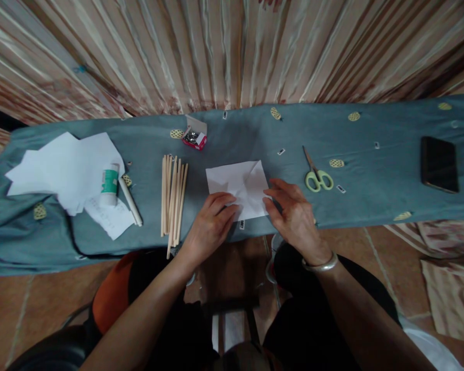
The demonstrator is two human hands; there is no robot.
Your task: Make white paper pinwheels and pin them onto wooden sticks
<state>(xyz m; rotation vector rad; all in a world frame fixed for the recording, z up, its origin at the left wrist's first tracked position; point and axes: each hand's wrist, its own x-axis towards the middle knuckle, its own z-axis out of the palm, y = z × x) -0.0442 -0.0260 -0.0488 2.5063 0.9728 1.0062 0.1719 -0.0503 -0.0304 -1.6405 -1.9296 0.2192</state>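
The small red box (195, 139) stands with its lid open near the far edge of the cloth-covered tabletop (251, 134); it contains small, shiny metallic pieces (192, 136), too small to identify. The glue stick (109, 185) lies on white paper pieces (67, 167) at the left.

The creased white sheet (237, 188) lies flat on the tabletop, between and slightly beyond the two hands. The left hand (213, 221) rests its fingertips on the sheet's near left part. The right hand (294, 214) is at its right edge, fingers spread and curved; whether it grips the edge cannot be determined. The wooden sticks (174, 201) lie left of the sheet; the scissors (317, 175) lie right.
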